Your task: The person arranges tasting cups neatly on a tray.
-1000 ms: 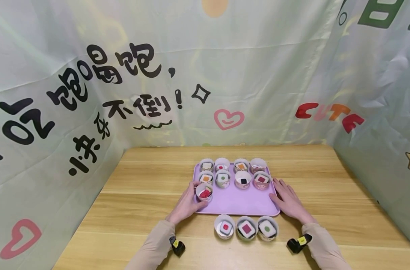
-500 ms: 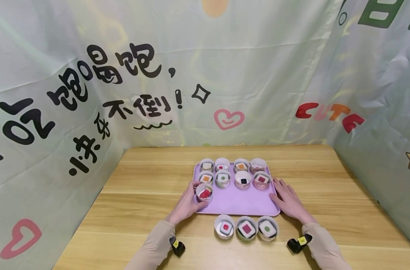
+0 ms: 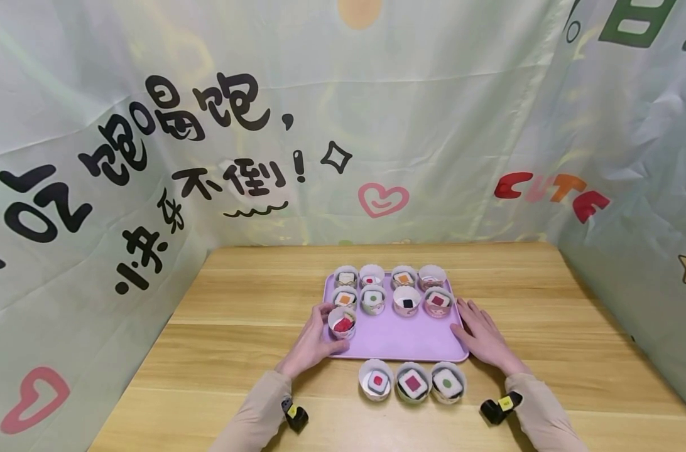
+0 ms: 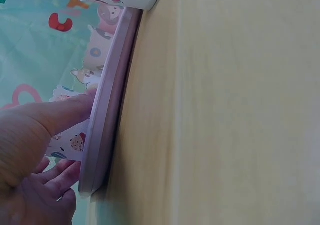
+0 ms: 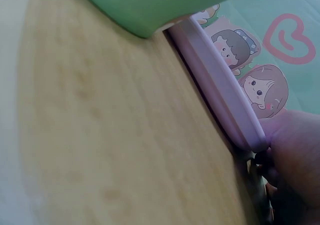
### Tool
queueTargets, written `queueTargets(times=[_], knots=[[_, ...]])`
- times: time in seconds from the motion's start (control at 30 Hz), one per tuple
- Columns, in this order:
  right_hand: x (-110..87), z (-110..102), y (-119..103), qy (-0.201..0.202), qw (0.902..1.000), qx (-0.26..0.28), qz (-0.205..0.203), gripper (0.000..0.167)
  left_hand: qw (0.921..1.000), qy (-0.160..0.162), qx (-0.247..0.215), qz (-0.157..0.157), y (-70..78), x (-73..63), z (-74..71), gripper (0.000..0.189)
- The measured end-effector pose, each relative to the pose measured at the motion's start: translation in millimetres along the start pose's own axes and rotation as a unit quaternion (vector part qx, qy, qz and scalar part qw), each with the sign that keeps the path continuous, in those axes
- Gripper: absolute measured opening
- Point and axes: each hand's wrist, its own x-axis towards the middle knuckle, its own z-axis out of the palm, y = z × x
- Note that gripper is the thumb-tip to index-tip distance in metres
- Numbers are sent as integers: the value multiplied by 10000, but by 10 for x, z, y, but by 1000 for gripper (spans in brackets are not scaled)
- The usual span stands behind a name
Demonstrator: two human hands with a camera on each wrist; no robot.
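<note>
A light purple tray (image 3: 402, 339) lies on the table, bearing several small scalloped paper cups. Most cups hold a white square piece with a coloured centre, like toy sushi. My left hand (image 3: 310, 339) lies around the tray's front left corner, beside a cup with a red piece (image 3: 342, 324); in the left wrist view the thumb (image 4: 70, 112) stretches over the tray rim by that cup, the other fingers loosely bent. My right hand (image 3: 483, 336) rests at the tray's right edge, fingers extended outside and thumb at the rim. Its fingertips are hidden in the right wrist view.
Before the tray's front edge, three more filled cups stand on the wooden table (image 3: 235, 351): a red-centred one (image 3: 376, 380), a dark pink one (image 3: 413, 383) and a green one (image 3: 447, 383). A printed cloth (image 3: 433, 125) hangs behind and at both sides.
My left hand has shifted very slightly to the left in the last half second, with the thumb a little lower. The tray, cups and right hand look unmoved.
</note>
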Motion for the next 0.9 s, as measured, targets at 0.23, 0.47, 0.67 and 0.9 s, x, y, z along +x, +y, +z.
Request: queueTargets(times=[0.23,0.47,0.67,0.9], knots=[[0,-4,-4,-18,10000,-21,13,64,9998,177,55,-43,31,-31,-3,97],[2,-6,-11,-33,10000,-35,29,64,9988,447,219,0,74,-55,-16,112],[-3,-12,-22,-15,10000,16,23,64,9970,571,393,336,70,-74,-27,117],[-8,-19,-34,10,10000,65,13,64,9906,356,591,1184,54,-95,-50,95]])
